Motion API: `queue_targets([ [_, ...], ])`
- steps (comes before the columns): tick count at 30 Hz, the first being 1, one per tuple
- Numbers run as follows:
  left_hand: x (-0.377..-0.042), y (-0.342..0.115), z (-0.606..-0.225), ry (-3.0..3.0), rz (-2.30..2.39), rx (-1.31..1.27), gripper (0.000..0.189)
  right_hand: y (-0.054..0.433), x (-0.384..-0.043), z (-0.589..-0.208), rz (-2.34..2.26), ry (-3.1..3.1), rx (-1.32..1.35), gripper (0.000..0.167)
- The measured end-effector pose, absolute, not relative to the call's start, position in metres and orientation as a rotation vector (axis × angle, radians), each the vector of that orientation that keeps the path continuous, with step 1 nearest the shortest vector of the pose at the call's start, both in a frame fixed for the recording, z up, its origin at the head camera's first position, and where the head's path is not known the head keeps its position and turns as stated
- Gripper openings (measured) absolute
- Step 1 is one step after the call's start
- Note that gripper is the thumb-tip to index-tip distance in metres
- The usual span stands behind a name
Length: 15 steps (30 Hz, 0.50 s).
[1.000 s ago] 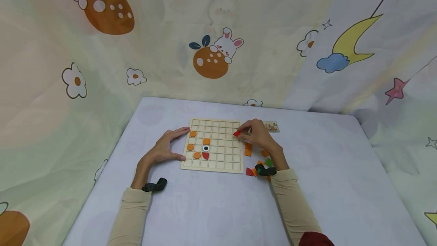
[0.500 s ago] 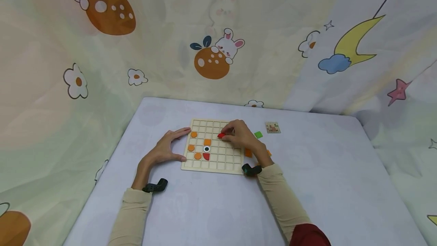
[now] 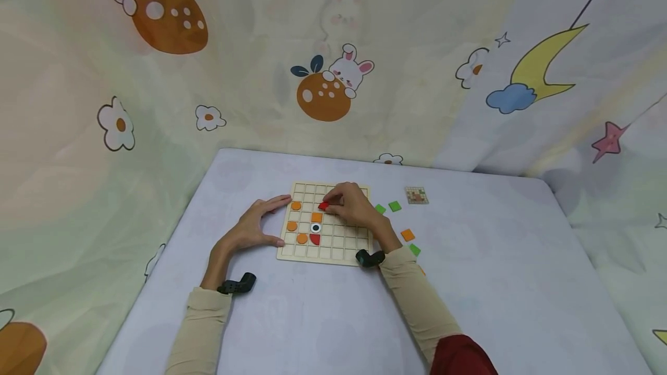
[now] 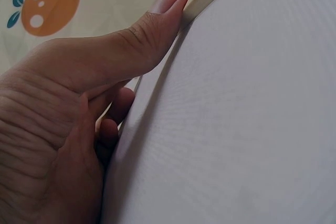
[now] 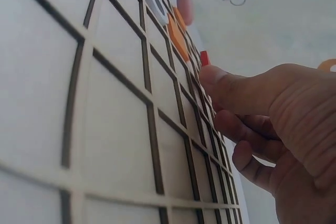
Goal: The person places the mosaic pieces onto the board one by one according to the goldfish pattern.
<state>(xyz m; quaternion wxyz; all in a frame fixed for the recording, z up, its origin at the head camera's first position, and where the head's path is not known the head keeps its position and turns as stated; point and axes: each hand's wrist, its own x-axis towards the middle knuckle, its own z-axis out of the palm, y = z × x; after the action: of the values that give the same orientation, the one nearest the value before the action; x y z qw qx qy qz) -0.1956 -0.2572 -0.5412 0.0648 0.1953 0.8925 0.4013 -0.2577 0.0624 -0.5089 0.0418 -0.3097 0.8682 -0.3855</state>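
So the right hand (image 3: 351, 207) has a little red piece (image 3: 323, 205) pinched between thumb and fingertips, over the squares of a wooden grid board (image 3: 341, 242). It's near the orange square (image 3: 316, 217), just on the far side of it, and honestly I can't tell if the piece is touching the wood. The left hand (image 3: 250, 227) isn't gripping anything: thumb and fingers are spread wide, with the tips against the board's left edge. Already sitting on the grid, in a line coming toward the person from that orange square, are a white tile with a black dot (image 3: 315, 227) and then a red rounded wedge (image 3: 315, 239). Over on the left side there are three orange discs (image 3: 292, 226). Off the board to the right you've got some loose green tiles (image 3: 395, 206) and an orange tile (image 3: 407, 235), plus a small pattern card (image 3: 417, 195) further back. It's all on a table with a pale cloth (image 3: 495, 259), both wrists wear a black gadget (image 3: 237, 283), and the backdrop (image 3: 250, 45) has cartoon bunnies and flowers.
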Motion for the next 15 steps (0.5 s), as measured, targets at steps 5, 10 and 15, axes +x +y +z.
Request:
queue_targets([
  [5, -0.195, -0.257, -0.541, 2.68, 1.22, 0.582, 0.112, 0.053, -0.257, -0.509, -1.159, 2.634, -0.912, 0.021],
  [10, -0.195, -0.257, -0.542, 2.688, 1.208, 0.585, 0.111, 0.049, -0.255, -0.51, -1.153, 2.641, -0.881, 0.022],
  [15, -0.196, -0.259, -0.543, 2.699, 1.199, 0.576, 0.111, 0.048, -0.255, -0.511, -1.153, 2.643, -0.893, 0.02],
])
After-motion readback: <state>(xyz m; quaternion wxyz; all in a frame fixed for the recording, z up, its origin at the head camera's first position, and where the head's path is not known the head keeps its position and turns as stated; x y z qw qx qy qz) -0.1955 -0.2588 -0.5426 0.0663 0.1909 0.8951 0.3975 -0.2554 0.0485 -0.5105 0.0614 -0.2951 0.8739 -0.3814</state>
